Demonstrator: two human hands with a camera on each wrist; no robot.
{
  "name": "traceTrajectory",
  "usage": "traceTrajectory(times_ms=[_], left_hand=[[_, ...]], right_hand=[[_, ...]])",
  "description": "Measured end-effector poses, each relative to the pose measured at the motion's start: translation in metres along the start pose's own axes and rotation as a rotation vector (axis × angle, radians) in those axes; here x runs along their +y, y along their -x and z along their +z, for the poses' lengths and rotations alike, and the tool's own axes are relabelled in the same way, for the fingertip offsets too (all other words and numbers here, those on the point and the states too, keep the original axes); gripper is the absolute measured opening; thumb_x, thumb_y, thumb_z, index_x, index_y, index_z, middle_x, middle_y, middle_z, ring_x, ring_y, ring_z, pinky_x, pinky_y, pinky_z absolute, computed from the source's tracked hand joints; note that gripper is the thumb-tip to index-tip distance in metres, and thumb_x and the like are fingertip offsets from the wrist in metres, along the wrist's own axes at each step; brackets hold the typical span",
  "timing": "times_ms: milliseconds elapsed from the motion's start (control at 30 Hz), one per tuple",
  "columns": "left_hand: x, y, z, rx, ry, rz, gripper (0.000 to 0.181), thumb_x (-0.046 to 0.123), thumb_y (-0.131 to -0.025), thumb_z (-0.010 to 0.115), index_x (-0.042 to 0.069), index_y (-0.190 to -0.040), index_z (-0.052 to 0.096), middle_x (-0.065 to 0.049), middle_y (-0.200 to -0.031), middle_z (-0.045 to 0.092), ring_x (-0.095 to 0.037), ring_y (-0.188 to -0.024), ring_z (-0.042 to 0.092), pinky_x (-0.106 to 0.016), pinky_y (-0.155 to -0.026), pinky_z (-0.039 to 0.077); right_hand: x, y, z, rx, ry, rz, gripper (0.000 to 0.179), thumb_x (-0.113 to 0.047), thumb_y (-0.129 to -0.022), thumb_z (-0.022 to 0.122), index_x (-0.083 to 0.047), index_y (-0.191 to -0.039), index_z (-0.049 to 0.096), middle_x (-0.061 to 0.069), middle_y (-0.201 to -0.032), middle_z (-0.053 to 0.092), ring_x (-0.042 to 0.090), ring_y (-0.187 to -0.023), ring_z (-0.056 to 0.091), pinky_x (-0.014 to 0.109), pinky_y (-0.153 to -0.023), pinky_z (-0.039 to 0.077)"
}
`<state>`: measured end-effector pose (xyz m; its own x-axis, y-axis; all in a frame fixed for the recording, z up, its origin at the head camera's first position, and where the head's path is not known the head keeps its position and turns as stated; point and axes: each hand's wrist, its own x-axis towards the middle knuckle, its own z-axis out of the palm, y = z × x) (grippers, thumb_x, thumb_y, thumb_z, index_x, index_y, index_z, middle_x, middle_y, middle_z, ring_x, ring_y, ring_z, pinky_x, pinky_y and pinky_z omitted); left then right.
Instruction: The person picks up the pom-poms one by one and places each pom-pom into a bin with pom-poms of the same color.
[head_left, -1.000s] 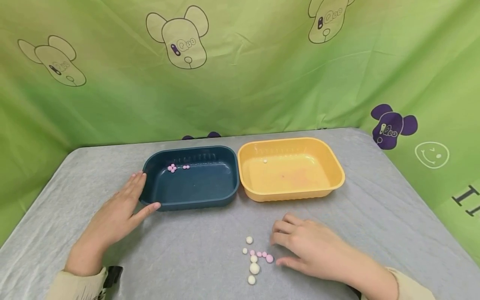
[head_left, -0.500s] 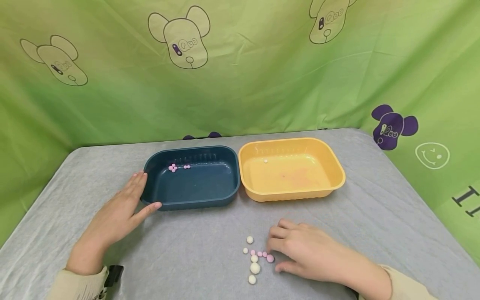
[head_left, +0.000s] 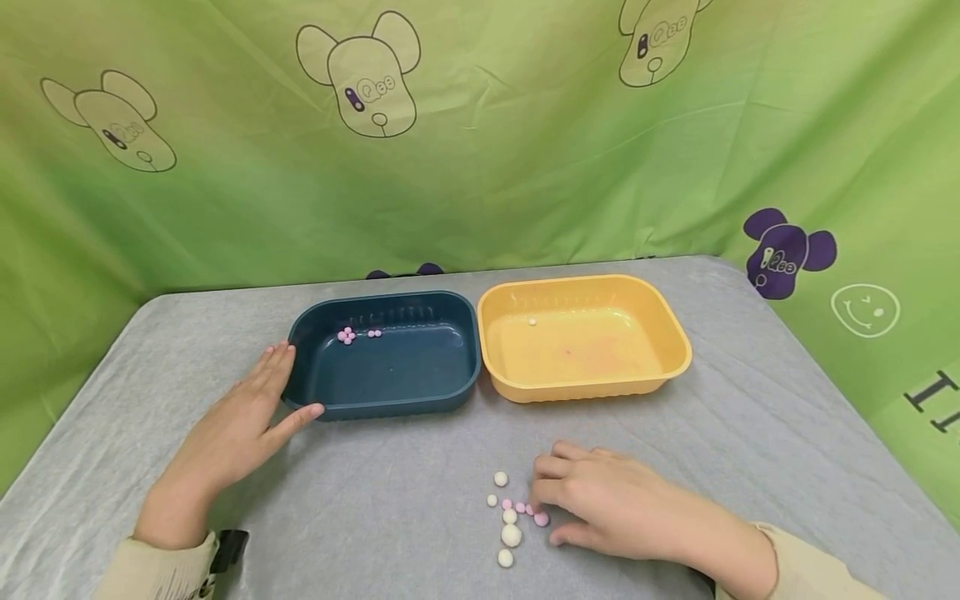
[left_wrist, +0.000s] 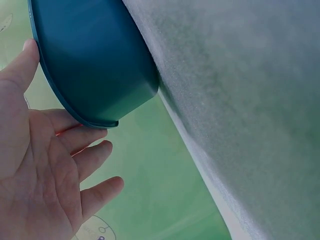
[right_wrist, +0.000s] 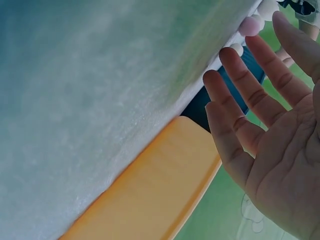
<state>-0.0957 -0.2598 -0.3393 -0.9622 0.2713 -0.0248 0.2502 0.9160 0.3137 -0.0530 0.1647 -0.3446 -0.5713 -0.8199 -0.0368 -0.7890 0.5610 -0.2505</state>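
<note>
My left hand (head_left: 247, 417) lies flat on the grey cloth, its straight fingers resting against the left end of the dark blue tray (head_left: 330, 398), also seen in the left wrist view as the blue tray (left_wrist: 95, 60) beside my left hand (left_wrist: 45, 165). Several pink beads (head_left: 347, 336) lie in that tray. My right hand (head_left: 600, 500) hovers low with relaxed fingers (right_wrist: 240, 100) right by a loose cluster of pink and white beads (head_left: 512, 517) on the cloth. A pink bead (right_wrist: 248, 26) shows near the fingertips. The yellow tray (head_left: 585, 392) holds one white bead (head_left: 532, 322).
The two trays stand side by side mid-table on a grey cloth (head_left: 375, 500). A green printed curtain (head_left: 480, 142) closes off the back and both sides. The table edges fall away at left and right.
My right hand has crept a little left toward the bead cluster, its fingertips now at the pink beads. The left hand and both trays have not moved.
</note>
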Motion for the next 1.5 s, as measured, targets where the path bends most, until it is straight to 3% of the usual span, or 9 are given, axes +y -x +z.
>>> traceTrajectory(times_ms=[367, 600, 900, 1500], left_hand=[[0.000, 0.000, 0.001, -0.003, 0.005, 0.003, 0.093, 0.059, -0.099, 0.047, -0.002, -0.158, 0.009, -0.021, -0.166, 0.008, -0.041, -0.154, 0.009, -0.063, -0.118, 0.022], [0.000, 0.001, 0.000, -0.009, 0.009, 0.001, 0.093, 0.059, -0.099, 0.047, -0.002, -0.158, 0.009, -0.022, -0.166, 0.007, -0.041, -0.154, 0.009, -0.063, -0.118, 0.021], [0.000, 0.000, 0.001, -0.016, 0.018, 0.001, 0.093, 0.059, -0.099, 0.047, -0.001, -0.158, 0.008, -0.022, -0.166, 0.007, -0.041, -0.154, 0.008, -0.063, -0.118, 0.020], [0.000, 0.001, -0.001, -0.003, 0.019, -0.002, 0.093, 0.059, -0.099, 0.047, -0.001, -0.158, 0.009, -0.021, -0.166, 0.008, -0.041, -0.154, 0.010, -0.062, -0.119, 0.021]], right_hand=[[0.001, -0.002, 0.002, -0.022, -0.077, -0.028, 0.023, -0.039, -0.080, 0.078, -0.034, -0.092, 0.059, -0.023, -0.092, 0.051, -0.002, -0.086, 0.044, 0.017, -0.063, 0.039], [0.002, -0.008, 0.004, -0.083, -0.184, -0.023, 0.026, -0.029, -0.082, 0.079, -0.029, -0.087, 0.054, -0.022, -0.086, 0.048, -0.004, -0.087, 0.045, 0.016, -0.073, 0.042], [0.003, -0.014, 0.006, -0.091, -0.275, -0.049, 0.027, -0.019, -0.082, 0.079, -0.024, -0.083, 0.053, -0.019, -0.079, 0.047, -0.005, -0.078, 0.046, 0.014, -0.070, 0.041], [0.006, -0.015, 0.006, -0.101, -0.343, 0.025, 0.022, -0.014, -0.085, 0.077, -0.023, -0.080, 0.058, -0.016, -0.076, 0.048, -0.006, -0.071, 0.044, 0.014, -0.064, 0.041]])
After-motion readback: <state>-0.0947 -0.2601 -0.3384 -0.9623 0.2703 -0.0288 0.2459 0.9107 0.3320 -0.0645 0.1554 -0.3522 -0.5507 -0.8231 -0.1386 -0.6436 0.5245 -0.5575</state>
